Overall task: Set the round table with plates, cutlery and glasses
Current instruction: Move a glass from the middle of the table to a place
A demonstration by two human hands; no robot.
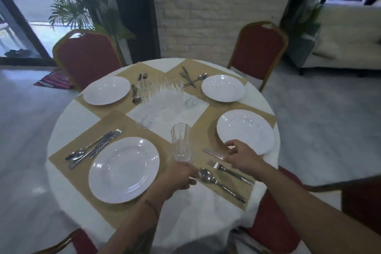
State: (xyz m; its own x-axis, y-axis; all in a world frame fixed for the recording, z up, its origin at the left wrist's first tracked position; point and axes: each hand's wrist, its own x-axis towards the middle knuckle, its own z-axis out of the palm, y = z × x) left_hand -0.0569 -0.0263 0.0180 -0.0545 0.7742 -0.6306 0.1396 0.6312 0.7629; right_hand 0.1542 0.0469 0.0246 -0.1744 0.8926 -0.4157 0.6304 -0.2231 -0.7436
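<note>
Four white plates were down, one per tan placemat, so I reckon this was the glasses-and-cutlery stage. Left hand (179, 177) had its fingers curled round the foot of a tall glass (181, 144), holding it upright over the mat between the near-left plate (123, 169) and the spoon (207, 175). Couldn't say if the base was touching down or not. Right hand (240, 158) was over the handle end of the knife (213, 154), right by the rim of the right-hand plate (245, 131). Its fingers were loosely curled, but honestly I couldn't tell if it was pinching the knife or just resting on it.

What could go wrong: the glass was tall and narrow and held only low down, so a wobble or a clip against a plate rim could tip it. The spoon bowl sat just beside the left hand, easy to knock askew. Swinging the knife round could clink the plate.

Room-wise, the right-hand plate sat close to the edge of the table (68, 117), and the fork (224, 169) and spoon handles ran toward the near edge, so not much slack there. The middle was packed with a blurry bunch of spare glasses (158, 93). Best open patch looked like the bare mat beyond the knife tip, between the two near plates
</note>
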